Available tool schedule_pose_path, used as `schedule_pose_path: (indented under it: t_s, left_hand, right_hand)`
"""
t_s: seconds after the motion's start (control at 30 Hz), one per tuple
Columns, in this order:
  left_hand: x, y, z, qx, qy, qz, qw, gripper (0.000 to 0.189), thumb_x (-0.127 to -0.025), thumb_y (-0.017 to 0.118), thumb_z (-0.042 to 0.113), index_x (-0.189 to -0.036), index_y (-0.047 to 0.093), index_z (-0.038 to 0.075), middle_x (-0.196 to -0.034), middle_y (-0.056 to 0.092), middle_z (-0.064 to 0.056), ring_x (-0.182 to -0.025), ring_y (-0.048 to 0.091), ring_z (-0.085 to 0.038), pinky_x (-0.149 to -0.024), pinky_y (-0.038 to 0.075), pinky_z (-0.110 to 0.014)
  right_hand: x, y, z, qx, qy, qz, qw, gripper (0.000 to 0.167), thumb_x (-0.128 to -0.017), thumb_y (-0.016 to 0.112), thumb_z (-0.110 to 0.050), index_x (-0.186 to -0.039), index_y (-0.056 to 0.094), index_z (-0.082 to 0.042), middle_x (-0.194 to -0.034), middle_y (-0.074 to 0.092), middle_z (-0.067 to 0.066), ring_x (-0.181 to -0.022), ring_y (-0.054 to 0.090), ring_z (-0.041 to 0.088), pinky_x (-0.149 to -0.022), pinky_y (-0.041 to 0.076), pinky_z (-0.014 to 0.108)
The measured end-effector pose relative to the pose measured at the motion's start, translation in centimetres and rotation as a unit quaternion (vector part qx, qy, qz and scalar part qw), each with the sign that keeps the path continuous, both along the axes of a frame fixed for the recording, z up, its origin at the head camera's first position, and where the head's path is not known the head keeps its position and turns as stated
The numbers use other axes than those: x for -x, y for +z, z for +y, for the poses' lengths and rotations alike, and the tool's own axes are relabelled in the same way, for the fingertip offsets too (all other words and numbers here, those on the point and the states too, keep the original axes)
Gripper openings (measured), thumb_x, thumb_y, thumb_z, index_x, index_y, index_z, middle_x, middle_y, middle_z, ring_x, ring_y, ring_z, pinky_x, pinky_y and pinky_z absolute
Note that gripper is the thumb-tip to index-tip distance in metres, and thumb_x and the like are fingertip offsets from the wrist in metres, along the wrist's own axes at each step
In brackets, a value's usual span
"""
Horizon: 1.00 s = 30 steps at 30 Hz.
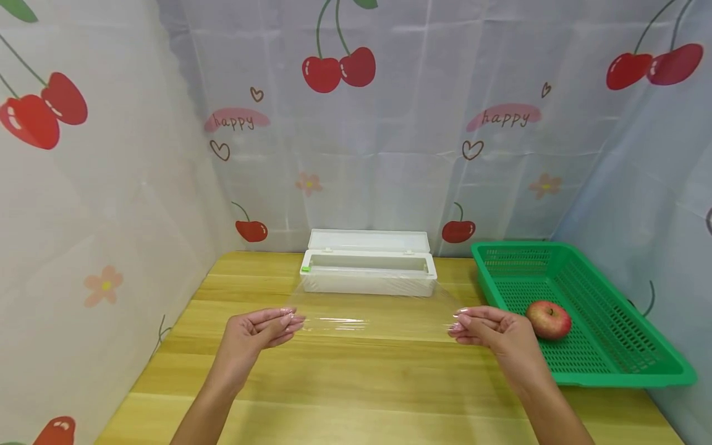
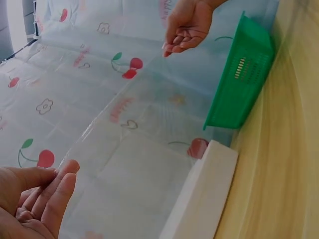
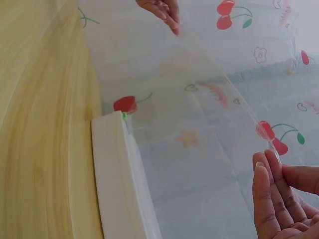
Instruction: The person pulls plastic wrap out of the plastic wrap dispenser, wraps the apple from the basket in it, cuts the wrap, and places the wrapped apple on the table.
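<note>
A clear sheet of plastic wrap (image 1: 378, 312) stretches from a white dispenser box (image 1: 367, 284) toward the person. My left hand (image 1: 261, 330) pinches one front corner of the film between thumb and fingers. At the opposite corner my right hand (image 1: 489, 330) pinches it the same way. The box stands at the back of the table with its lid (image 1: 369, 240) tipped back, and a small green piece (image 1: 306, 269) sits at its left end. In the left wrist view the film's edge runs taut between the left hand (image 2: 40, 201) and the right hand (image 2: 189, 27).
A green plastic basket (image 1: 612, 371) stands on the right of the wooden table (image 1: 356, 395), close beside the right hand. One red apple (image 1: 549, 320) lies in it. Cherry-printed cloth (image 1: 389, 136) hangs behind and along both sides.
</note>
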State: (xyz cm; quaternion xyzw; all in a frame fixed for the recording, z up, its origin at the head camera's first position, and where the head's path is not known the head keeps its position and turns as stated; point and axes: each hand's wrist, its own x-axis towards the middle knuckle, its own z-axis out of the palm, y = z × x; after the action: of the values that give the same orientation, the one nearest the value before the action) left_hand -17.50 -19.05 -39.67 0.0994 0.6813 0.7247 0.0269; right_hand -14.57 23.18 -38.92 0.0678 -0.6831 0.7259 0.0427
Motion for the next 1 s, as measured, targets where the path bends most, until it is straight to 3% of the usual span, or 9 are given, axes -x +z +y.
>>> schedule_pose_path:
  t_s: [0.3, 0.63, 1.0]
  left_hand:
    - [-1.1, 0.4, -0.1, 0.041, 0.004, -0.031, 0.9987, 0.039, -0.094, 0.074, 0.017, -0.123, 0.067, -0.009, -0.109, 0.075, -0.017, -0.102, 0.073, -0.028, -0.084, 0.06, -0.036]
    - [-2.6, -1.0, -0.4, 0.035, -0.013, -0.065, 0.9972, 0.046, -0.094, 0.073, 0.016, -0.128, 0.062, -0.013, -0.111, 0.074, -0.018, -0.102, 0.073, -0.027, -0.085, 0.06, -0.035]
    - [-3.6, -2.5, -0.3, 0.038, -0.019, -0.101, 0.9939, 0.048, -0.093, 0.075, 0.022, -0.128, 0.064, -0.009, -0.112, 0.073, -0.019, -0.104, 0.072, -0.027, -0.086, 0.06, -0.034]
  right_hand:
    - [-0.9, -0.1, 0.1, -0.024, -0.008, -0.027, 0.9993, 0.033, -0.097, 0.069, -0.008, -0.115, 0.063, 0.019, -0.094, 0.076, 0.016, -0.086, 0.076, 0.025, -0.079, 0.062, 0.038]
    - [-2.4, -1.7, 0.0, -0.039, -0.011, -0.068, 0.9968, 0.032, -0.097, 0.069, -0.007, -0.115, 0.063, 0.018, -0.094, 0.076, 0.018, -0.085, 0.076, 0.025, -0.078, 0.062, 0.036]
    - [-3.3, -3.6, 0.3, -0.042, -0.024, -0.121, 0.9915, 0.031, -0.095, 0.072, -0.012, -0.115, 0.066, 0.012, -0.096, 0.076, 0.019, -0.087, 0.075, 0.027, -0.079, 0.062, 0.038]
